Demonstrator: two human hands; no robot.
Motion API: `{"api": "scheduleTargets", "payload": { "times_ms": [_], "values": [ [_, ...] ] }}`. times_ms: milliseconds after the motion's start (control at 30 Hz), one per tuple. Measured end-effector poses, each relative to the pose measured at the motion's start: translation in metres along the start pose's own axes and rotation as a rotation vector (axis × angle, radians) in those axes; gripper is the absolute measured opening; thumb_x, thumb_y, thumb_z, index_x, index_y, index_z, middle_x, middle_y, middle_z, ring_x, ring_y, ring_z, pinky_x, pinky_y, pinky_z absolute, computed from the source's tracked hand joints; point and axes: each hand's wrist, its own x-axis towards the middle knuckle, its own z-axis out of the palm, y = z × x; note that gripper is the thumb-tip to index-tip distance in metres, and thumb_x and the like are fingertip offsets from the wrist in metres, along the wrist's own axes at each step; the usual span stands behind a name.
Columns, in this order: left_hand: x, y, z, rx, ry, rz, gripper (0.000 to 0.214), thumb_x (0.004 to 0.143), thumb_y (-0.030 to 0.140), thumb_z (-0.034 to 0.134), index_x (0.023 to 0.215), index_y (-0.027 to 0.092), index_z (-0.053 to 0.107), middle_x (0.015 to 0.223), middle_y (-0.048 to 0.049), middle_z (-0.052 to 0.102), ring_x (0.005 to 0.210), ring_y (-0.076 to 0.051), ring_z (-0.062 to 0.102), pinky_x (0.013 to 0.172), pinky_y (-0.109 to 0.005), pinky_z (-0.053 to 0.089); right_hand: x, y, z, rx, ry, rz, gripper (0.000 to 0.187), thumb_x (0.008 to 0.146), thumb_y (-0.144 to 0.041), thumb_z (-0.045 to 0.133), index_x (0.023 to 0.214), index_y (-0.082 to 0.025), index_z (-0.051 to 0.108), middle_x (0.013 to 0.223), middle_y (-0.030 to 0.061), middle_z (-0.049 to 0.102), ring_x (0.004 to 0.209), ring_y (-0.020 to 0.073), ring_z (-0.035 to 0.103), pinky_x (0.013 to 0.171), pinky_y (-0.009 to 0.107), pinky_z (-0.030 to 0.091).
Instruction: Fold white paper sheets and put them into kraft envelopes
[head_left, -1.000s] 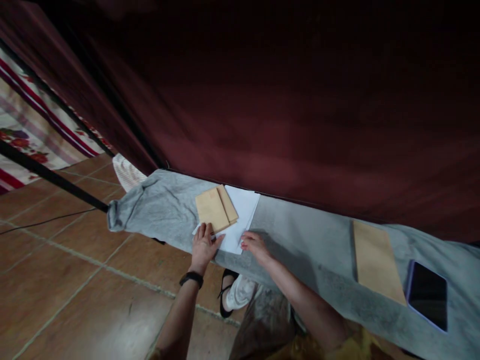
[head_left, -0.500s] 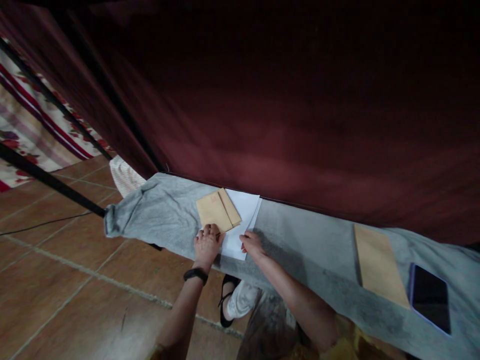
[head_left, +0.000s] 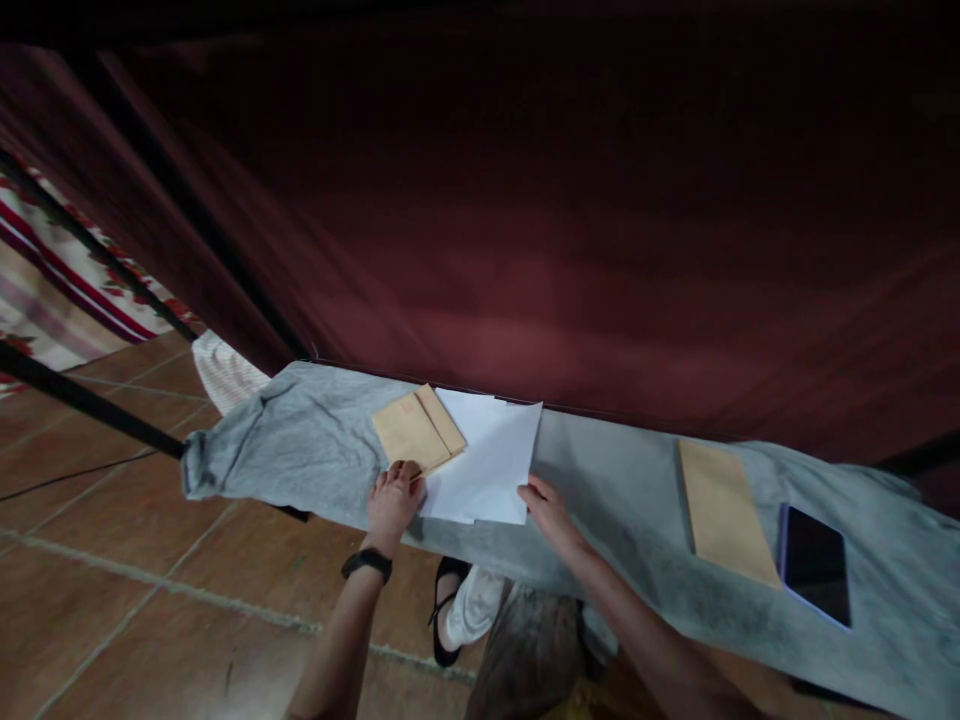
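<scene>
Right hand point(head_left: 544, 503) pinches the edge of white paper point(head_left: 487, 460) beside kraft envelopes point(head_left: 412, 428)

The white paper lies on a narrow surface point(head_left: 622, 460) draped in grey cloth, between the person's two hands. Its top and bottom edges each show a small step, where one sheet overlaps another. The thumb and fingers of the right hand are closed together on its right edge, near the lower corner.

The left hand point(head_left: 395, 495) rests at the bottom of the kraft envelopes, its fingers over their lower edge and its thumb side by the paper; whether it grips anything there cannot be told. The envelopes are stacked askew, turned at an angle, and cover the left part of the paper. A faint reddish mark shows on the upper one. A black wristband point(head_left: 367, 564) circles the left wrist.

Well to the right, a larger brown envelope point(head_left: 727, 510) lies flat, with a dark-screened phone point(head_left: 815, 563) in a purple case just beside it. A maroon curtain point(head_left: 525, 270) hangs along the far side. Below, a black shoe point(head_left: 448, 615) stands on the brown tiled floor point(head_left: 150, 620).
</scene>
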Motion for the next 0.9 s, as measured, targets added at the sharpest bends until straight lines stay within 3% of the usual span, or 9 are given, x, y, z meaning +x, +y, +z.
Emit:
{"api": "scheduleTargets", "payload": {
  "times_ms": [100, 167, 233, 300, 433, 533, 633, 767, 900],
  "values": [
    [-0.011, 0.003, 0.010, -0.116, 0.096, 0.005, 0.033, 0.097, 0.025, 0.046, 0.126, 0.021, 0.063, 0.137, -0.0139, 0.061, 0.119, -0.032, 0.061, 0.100, -0.047, 0.051, -0.030, 0.028, -0.067, 0.008, 0.132, 0.089, 0.029, 0.073, -0.049, 0.057, 0.076, -0.022, 0.067, 0.074, 0.0014, 0.070, 0.076, 0.0218, 0.066, 0.065, 0.029, 0.053],
    [-0.024, 0.019, 0.020, -0.236, 0.178, 0.032, 0.038, 0.098, 0.024, 0.044, 0.132, 0.017, 0.060, 0.140, -0.0178, 0.058, 0.128, -0.033, 0.057, 0.108, -0.050, 0.049, -0.051, 0.050, -0.109, 0.023, 0.240, 0.165, 0.031, 0.068, -0.051, 0.061, 0.077, -0.022, 0.068, 0.077, 0.0039, 0.072, 0.078, 0.0242, 0.067, 0.063, 0.032, 0.056],
    [-0.043, 0.048, 0.031, -0.387, 0.208, 0.106, 0.041, 0.099, 0.027, 0.044, 0.136, 0.017, 0.059, 0.147, -0.0173, 0.053, 0.135, -0.031, 0.053, 0.113, -0.050, 0.046, -0.070, 0.069, -0.141, 0.068, 0.301, 0.230, 0.030, 0.066, -0.051, 0.063, 0.078, -0.024, 0.067, 0.080, 0.0055, 0.071, 0.080, 0.0264, 0.067, 0.057, 0.034, 0.059],
    [-0.065, 0.086, 0.040, -0.514, 0.166, 0.194, 0.043, 0.102, 0.029, 0.041, 0.142, 0.021, 0.055, 0.154, -0.0140, 0.048, 0.141, -0.029, 0.048, 0.117, -0.050, 0.044, -0.087, 0.082, -0.159, 0.103, 0.343, 0.289, 0.029, 0.065, -0.050, 0.066, 0.079, -0.025, 0.066, 0.079, 0.0054, 0.070, 0.075, 0.0255, 0.067, 0.054, 0.035, 0.060],
    [-0.105, 0.161, 0.044, -0.659, -0.081, 0.370, 0.048, 0.104, 0.036, 0.042, 0.151, 0.027, 0.047, 0.161, -0.0099, 0.042, 0.149, -0.024, 0.041, 0.122, -0.047, 0.039, -0.107, 0.087, -0.163, 0.187, 0.328, 0.309, 0.030, 0.067, -0.052, 0.067, 0.080, -0.024, 0.065, 0.075, 0.0028, 0.067, 0.056, 0.0193, 0.063, 0.053, 0.036, 0.060],
    [-0.122, 0.189, 0.039, -0.661, -0.243, 0.561, 0.063, 0.098, 0.040, 0.057, 0.158, 0.029, 0.038, 0.168, -0.0086, 0.033, 0.156, -0.026, 0.028, 0.125, -0.050, 0.033, -0.118, 0.083, -0.163, 0.271, 0.238, 0.292, 0.033, 0.072, -0.053, 0.067, 0.087, -0.024, 0.067, 0.077, 0.0021, 0.068, 0.056, 0.0178, 0.064, 0.056, 0.034, 0.060],
    [-0.128, 0.191, 0.037, -0.611, -0.317, 0.641, 0.072, 0.092, 0.030, 0.065, 0.158, 0.030, 0.037, 0.169, -0.0069, 0.030, 0.157, -0.026, 0.026, 0.126, -0.051, 0.033, -0.126, 0.083, -0.168, 0.286, 0.168, 0.295, 0.031, 0.074, -0.052, 0.067, 0.085, -0.023, 0.066, 0.070, 0.0011, 0.066, 0.053, 0.0165, 0.062, 0.052, 0.030, 0.056],
    [-0.131, 0.180, 0.043, -0.519, -0.289, 0.565, 0.068, 0.091, 0.008, 0.045, 0.156, 0.028, 0.043, 0.166, -0.0043, 0.038, 0.153, -0.021, 0.035, 0.126, -0.046, 0.035, -0.126, 0.090, -0.178, 0.132, 0.203, 0.308, 0.027, 0.078, -0.049, 0.059, 0.083, -0.023, 0.064, 0.064, -0.0004, 0.063, 0.049, 0.0164, 0.060, 0.047, 0.028, 0.052],
    [-0.129, 0.182, 0.049, -0.440, -0.249, 0.540, 0.069, 0.089, 0.003, 0.039, 0.154, 0.025, 0.046, 0.163, -0.0057, 0.042, 0.152, -0.021, 0.036, 0.125, -0.045, 0.037, -0.108, 0.093, -0.182, -0.001, 0.279, 0.306, 0.019, 0.081, -0.041, 0.056, 0.079, -0.023, 0.060, 0.059, -0.0032, 0.060, 0.044, 0.0160, 0.059, 0.043, 0.026, 0.049]
  ]
}}
